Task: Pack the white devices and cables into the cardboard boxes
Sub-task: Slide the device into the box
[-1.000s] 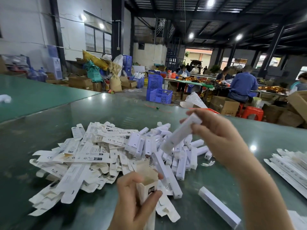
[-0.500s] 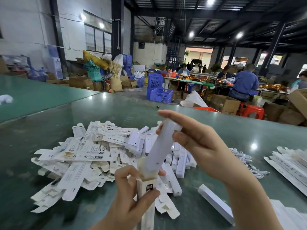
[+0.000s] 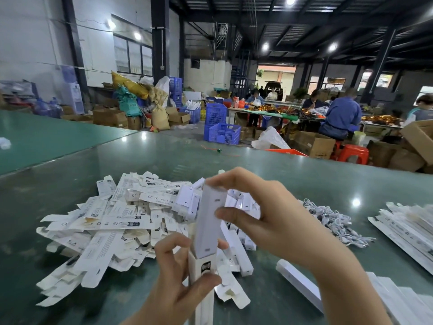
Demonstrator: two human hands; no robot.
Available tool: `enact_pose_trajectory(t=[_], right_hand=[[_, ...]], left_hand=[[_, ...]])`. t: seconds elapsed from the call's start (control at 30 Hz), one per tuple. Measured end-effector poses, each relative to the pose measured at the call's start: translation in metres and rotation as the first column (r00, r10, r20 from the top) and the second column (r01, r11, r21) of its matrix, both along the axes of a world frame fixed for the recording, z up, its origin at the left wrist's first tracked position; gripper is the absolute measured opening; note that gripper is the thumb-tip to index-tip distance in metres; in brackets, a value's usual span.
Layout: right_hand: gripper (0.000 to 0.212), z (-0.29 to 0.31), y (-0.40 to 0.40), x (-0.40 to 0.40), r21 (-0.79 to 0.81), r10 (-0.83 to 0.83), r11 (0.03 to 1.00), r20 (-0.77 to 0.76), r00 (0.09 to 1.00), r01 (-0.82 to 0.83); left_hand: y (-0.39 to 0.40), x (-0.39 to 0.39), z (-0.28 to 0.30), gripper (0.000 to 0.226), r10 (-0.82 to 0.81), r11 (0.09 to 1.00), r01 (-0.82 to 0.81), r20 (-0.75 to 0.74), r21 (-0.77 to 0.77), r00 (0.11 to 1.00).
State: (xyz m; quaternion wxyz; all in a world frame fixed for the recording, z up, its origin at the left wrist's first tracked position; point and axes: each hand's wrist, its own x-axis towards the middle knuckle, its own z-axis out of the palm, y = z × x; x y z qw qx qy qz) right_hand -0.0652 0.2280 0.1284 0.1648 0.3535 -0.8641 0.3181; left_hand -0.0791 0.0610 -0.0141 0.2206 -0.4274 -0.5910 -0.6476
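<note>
My left hand (image 3: 178,277) grips a slim white cardboard box (image 3: 203,277), held upright with its top open. My right hand (image 3: 264,214) pinches a long white device (image 3: 209,221) near its upper end. The device stands almost upright, and its lower end sits in the box's mouth. Behind them on the green table (image 3: 293,174) lies a heap of flat, unfolded white boxes (image 3: 105,226) mixed with more white devices (image 3: 189,202). A bundle of white cables (image 3: 332,221) lies to the right of my right hand.
A closed white box (image 3: 297,282) lies at the lower right, beside a stack of flat white boxes (image 3: 407,226) near the right edge. Beyond the table are blue crates (image 3: 222,132), brown cartons, red stools and people at other tables.
My right hand has swung the white device from a slant to nearly upright and lowered its end into the open box in my left hand. The cable bundle has come into view.
</note>
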Motion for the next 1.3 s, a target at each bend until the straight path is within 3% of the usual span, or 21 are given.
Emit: enact_pose_trajectory(t=[0.1,0.2,0.3,0.4,0.47,0.5,0.57,0.6,0.67,0.77,0.93,1.0,1.1,1.17,1.23,1.3], right_hand=[[0.019,-0.001,0.003,0.001,0.116,0.085,0.989,0.058,0.995,-0.092],[0.026,-0.001,0.002,-0.001,0.226,0.099,0.966,0.133,0.986,-0.128],[0.028,0.006,0.009,-0.008,-0.035,0.090,0.996,0.125,0.988,-0.087],[0.029,0.003,0.041,-0.037,-0.277,-0.158,0.945,0.077,0.984,0.173],[0.025,-0.017,0.074,-0.068,-0.233,-0.424,0.869,0.105,0.900,0.437],[0.025,-0.033,0.092,-0.085,-0.126,-0.578,0.795,0.141,0.804,0.594],[0.025,-0.074,0.129,-0.116,0.221,-0.809,0.587,0.167,0.563,0.779],[0.028,-0.096,0.144,-0.125,0.381,-0.851,0.520,0.161,0.500,0.764],[0.042,-0.135,0.158,-0.136,0.545,-0.826,0.537,0.187,0.531,0.643],[0.056,-0.163,0.156,-0.140,0.557,-0.801,0.566,0.198,0.565,0.608],[0.016,-0.160,0.157,-0.142,0.518,-0.846,0.504,0.134,0.516,0.691],[0.014,-0.151,0.153,-0.137,0.521,-0.835,0.526,0.164,0.525,0.672],[0.035,-0.122,0.131,-0.130,0.374,-0.764,0.641,0.223,0.606,0.670],[0.024,-0.089,0.103,-0.120,0.194,-0.655,0.755,0.239,0.716,0.626],[0.002,-0.055,0.066,-0.097,-0.012,-0.458,0.882,0.217,0.862,0.472],[0.013,-0.028,0.029,-0.064,-0.178,-0.182,0.960,0.197,0.963,0.217]], left_hand=[[0.002,0.002,0.000,0.060,0.011,1.000,-0.011,-0.024,-0.002,1.000],[0.004,0.004,-0.001,0.063,0.050,0.999,-0.050,-0.011,0.014,0.999],[0.004,0.006,-0.003,0.058,0.102,0.994,-0.103,0.009,0.030,0.995],[0.003,0.008,-0.003,0.042,0.125,0.992,-0.125,0.034,0.007,0.992],[0.004,0.009,-0.002,0.028,0.155,0.988,-0.155,-0.002,-0.009,0.988],[0.005,0.010,-0.002,0.023,0.168,0.986,-0.168,-0.025,0.001,0.985],[0.008,0.013,-0.003,0.019,0.175,0.983,-0.175,-0.001,0.050,0.985],[0.009,0.014,-0.005,0.020,0.173,0.982,-0.175,0.029,0.070,0.984],[0.012,0.015,-0.008,0.021,0.191,0.977,-0.194,0.047,0.090,0.981],[0.018,0.016,-0.009,0.020,0.208,0.973,-0.207,0.002,0.103,0.978],[0.017,0.015,-0.006,0.020,0.202,0.978,-0.195,-0.083,0.077,0.976],[0.015,0.014,-0.006,0.020,0.214,0.976,-0.210,-0.068,0.053,0.975],[0.011,0.012,-0.008,0.021,0.204,0.977,-0.205,0.021,0.060,0.979],[0.008,0.009,-0.006,0.023,0.170,0.985,-0.171,0.027,0.034,0.985],[0.005,0.006,-0.005,0.027,0.154,0.988,-0.154,0.002,0.019,0.988],[0.003,0.003,-0.003,0.031,0.147,0.989,-0.147,-0.003,0.016,0.989]])
